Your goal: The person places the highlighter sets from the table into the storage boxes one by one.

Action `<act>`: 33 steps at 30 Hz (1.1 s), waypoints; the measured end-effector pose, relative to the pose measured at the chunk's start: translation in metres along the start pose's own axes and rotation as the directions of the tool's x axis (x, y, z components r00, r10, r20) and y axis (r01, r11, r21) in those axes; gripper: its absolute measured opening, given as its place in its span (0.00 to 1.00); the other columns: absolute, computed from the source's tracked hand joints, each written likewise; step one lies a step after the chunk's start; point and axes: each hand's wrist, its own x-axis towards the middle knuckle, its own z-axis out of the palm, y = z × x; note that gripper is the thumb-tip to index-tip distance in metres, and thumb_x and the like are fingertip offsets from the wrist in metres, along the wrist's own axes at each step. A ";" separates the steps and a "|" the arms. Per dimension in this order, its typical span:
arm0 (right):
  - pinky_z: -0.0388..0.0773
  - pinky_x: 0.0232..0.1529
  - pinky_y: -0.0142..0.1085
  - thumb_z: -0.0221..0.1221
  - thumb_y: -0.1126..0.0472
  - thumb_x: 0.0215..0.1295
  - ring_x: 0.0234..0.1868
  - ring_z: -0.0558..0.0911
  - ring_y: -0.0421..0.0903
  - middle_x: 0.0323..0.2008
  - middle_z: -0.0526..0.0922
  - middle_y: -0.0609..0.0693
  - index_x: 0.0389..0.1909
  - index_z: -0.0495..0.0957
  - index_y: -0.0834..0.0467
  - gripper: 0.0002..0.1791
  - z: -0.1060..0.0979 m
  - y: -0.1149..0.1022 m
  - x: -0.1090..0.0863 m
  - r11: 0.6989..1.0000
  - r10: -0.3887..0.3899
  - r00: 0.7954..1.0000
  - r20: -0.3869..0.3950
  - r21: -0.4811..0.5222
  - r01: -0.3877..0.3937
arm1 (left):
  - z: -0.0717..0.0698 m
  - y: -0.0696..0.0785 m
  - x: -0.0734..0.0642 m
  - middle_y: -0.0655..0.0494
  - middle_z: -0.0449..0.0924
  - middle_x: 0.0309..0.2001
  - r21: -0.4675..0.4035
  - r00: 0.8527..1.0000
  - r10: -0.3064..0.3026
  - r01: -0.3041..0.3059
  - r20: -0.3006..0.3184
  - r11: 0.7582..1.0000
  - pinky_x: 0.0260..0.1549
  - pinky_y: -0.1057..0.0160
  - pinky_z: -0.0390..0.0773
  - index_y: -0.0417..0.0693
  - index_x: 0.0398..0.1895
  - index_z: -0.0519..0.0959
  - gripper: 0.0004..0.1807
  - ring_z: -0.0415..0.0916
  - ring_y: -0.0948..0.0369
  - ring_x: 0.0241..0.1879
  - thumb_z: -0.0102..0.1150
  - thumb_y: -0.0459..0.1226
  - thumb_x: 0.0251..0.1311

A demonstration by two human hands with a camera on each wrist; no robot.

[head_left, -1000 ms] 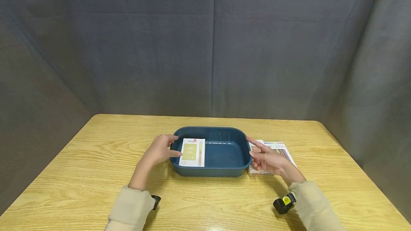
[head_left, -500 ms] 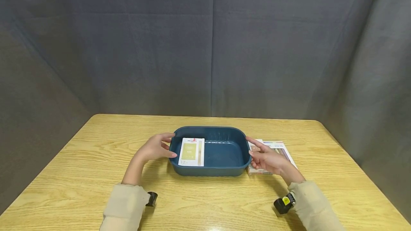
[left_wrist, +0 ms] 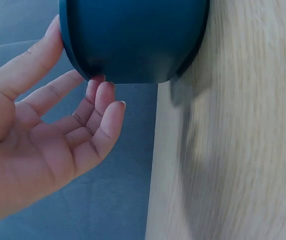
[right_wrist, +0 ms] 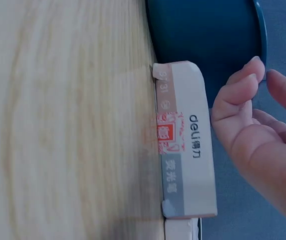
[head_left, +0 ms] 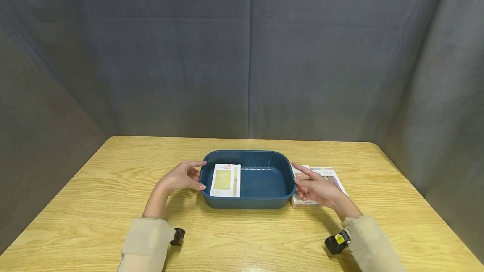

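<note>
A dark blue plastic bin stands in the middle of the table. In its left part lies a white and yellow-green box. My left hand is at the bin's left end, thumb and fingertips touching the rim and outer wall. In the left wrist view, the left hand has loosely bent fingers against the bin. At the right end, my right hand touches the rim with index finger and thumb, its other fingers bent. Below it, a white highlighter box lies close to the bin.
Another white box with coloured pens pictured on it lies right of the bin, partly covered by my right hand. The wooden table ends at a grey curtain behind and at both sides.
My left hand has drawn back to the left, its thumb moving from over the box in the bin to the bin's left rim. The right hand and bin have barely moved.
</note>
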 end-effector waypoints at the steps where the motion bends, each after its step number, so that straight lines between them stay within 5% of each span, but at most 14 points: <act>1: 0.71 0.26 0.30 0.42 0.69 0.68 0.21 0.73 0.40 0.25 0.74 0.50 0.68 0.32 0.62 0.35 -0.001 -0.001 -0.001 1.000 -0.003 1.000 0.000 0.000 0.003 | 0.000 -0.001 0.000 0.46 0.67 0.32 -0.007 1.000 0.001 -0.001 0.006 1.000 0.28 0.65 0.69 0.32 0.61 0.61 0.41 0.64 0.56 0.32 0.67 0.25 0.40; 11: 0.71 0.27 0.29 0.44 0.68 0.67 0.23 0.73 0.39 0.26 0.74 0.50 0.68 0.30 0.63 0.37 -0.011 -0.006 -0.014 0.999 -0.016 1.000 -0.026 0.040 0.017 | -0.001 -0.003 0.004 0.46 0.66 0.31 -0.078 0.998 -0.029 0.034 0.062 0.996 0.26 0.65 0.68 0.33 0.65 0.55 0.43 0.63 0.57 0.31 0.66 0.25 0.43; 17: 0.72 0.28 0.29 0.44 0.67 0.68 0.24 0.73 0.39 0.28 0.74 0.50 0.68 0.29 0.62 0.37 -0.019 -0.006 -0.020 1.000 -0.012 0.999 -0.050 0.017 0.013 | -0.002 -0.006 0.004 0.47 0.65 0.30 -0.105 0.995 0.011 -0.001 0.102 0.995 0.25 0.67 0.68 0.31 0.65 0.52 0.45 0.62 0.58 0.29 0.65 0.25 0.44; 33: 0.73 0.28 0.29 0.44 0.68 0.67 0.24 0.75 0.39 0.27 0.76 0.50 0.66 0.26 0.64 0.39 -0.038 -0.011 -0.036 0.999 0.002 0.997 -0.082 0.035 0.001 | -0.001 -0.006 0.004 0.50 0.64 0.26 -0.171 0.991 -0.010 0.033 0.133 0.985 0.23 0.66 0.69 0.32 0.66 0.48 0.46 0.63 0.61 0.25 0.64 0.24 0.44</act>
